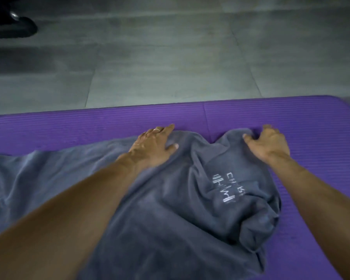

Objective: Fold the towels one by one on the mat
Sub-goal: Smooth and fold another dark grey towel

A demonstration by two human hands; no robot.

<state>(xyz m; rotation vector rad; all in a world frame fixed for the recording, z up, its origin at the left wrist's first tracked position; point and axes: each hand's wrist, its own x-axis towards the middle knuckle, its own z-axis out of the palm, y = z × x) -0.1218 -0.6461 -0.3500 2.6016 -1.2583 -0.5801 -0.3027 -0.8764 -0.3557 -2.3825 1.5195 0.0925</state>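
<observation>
Across the grey tiled floor (pixel 170 57) a purple mat (pixel 69 124) is stretching from edge to edge, and a big grey towel (pixel 170 219) is lying rumpled on it, trailing off to the left and bunching into a thick lump at the right. White stitched lettering (pixel 230 188) is showing on that bunched part. Up at the far edge, the left hand (pixel 154 146) is pressing flat on the cloth, fingers spread and relaxed, a ring (pixel 156 129) glinting on one finger. The right hand (pixel 269 142) is working the far right corner, fingers curling into the fabric and pinching it. To do this well, I'd say that corner wants pulling out to the right while the left hand is anchoring, so the lump is opening flat before any fold is going in. A dark object (pixel 10 23) is sitting far off on the floor.
</observation>
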